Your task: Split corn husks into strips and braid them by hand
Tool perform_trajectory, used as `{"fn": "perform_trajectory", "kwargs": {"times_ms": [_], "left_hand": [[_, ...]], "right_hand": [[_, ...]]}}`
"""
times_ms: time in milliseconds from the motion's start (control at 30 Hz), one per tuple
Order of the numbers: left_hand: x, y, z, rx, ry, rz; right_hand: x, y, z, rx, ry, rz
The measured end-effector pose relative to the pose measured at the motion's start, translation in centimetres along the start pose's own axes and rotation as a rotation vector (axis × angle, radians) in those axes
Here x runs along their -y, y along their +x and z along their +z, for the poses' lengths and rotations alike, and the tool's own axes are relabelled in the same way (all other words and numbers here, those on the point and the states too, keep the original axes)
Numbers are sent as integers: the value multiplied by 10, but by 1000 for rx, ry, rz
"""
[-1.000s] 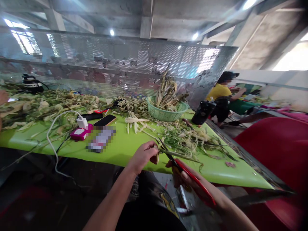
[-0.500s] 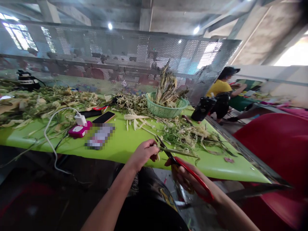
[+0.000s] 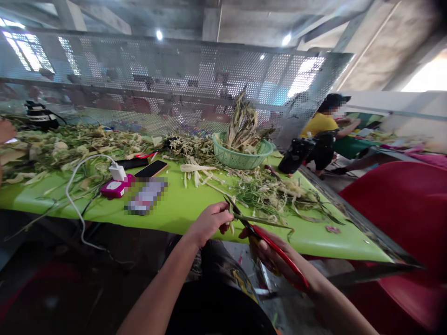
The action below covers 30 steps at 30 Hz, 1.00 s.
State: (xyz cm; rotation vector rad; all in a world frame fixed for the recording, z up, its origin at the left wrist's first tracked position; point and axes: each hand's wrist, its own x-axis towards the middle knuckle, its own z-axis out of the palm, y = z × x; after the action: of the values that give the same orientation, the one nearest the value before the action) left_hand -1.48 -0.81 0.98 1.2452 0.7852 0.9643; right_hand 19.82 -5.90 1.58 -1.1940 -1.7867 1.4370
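Note:
My left hand (image 3: 209, 222) is closed in a pinch on the pale end of a thin green plant stem (image 3: 263, 219) that runs out to the right over the table edge. My right hand (image 3: 270, 253) grips red-handled scissors (image 3: 256, 232); their dark blades are parted around the stem just right of my left fingers. Both hands hover at the near edge of the lime-green table (image 3: 181, 209).
A green basket (image 3: 240, 158) of dried husks stands mid-table, with cut stems and husks scattered around it. A phone (image 3: 151, 169), a white charger with cable (image 3: 117, 172) and a pink box (image 3: 112, 188) lie left. A red chair (image 3: 401, 209) stands right. A person in yellow (image 3: 319, 125) sits behind.
The scissor blades have opened a little and shifted slightly up the stem. My hands stay in nearly the same place; the camera tilted slightly.

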Motion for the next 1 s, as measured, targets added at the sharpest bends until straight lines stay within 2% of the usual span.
{"fn": "perform_trajectory", "kwargs": {"times_ms": [200, 467, 667, 800, 967, 1000], "left_hand": [[-1, -1, 1, -1, -37, -21], [-3, -1, 2, 5, -64, -43], [-1, -1, -3, -41, -69, -55], [5, 2, -9, -112, -85, -27], [12, 6, -13, -200, -123, 7], [12, 7, -14, -210, -134, 13]], "right_hand": [[4, 2, 2, -34, -22, -65], [-18, 15, -4, -66, -48, -116], [-26, 21, -12, -166, -175, -120], [-25, 23, -35, -302, -423, -122], [-27, 34, -83, -523, -916, 132], [-29, 37, -92, -556, -1019, 127]]}}
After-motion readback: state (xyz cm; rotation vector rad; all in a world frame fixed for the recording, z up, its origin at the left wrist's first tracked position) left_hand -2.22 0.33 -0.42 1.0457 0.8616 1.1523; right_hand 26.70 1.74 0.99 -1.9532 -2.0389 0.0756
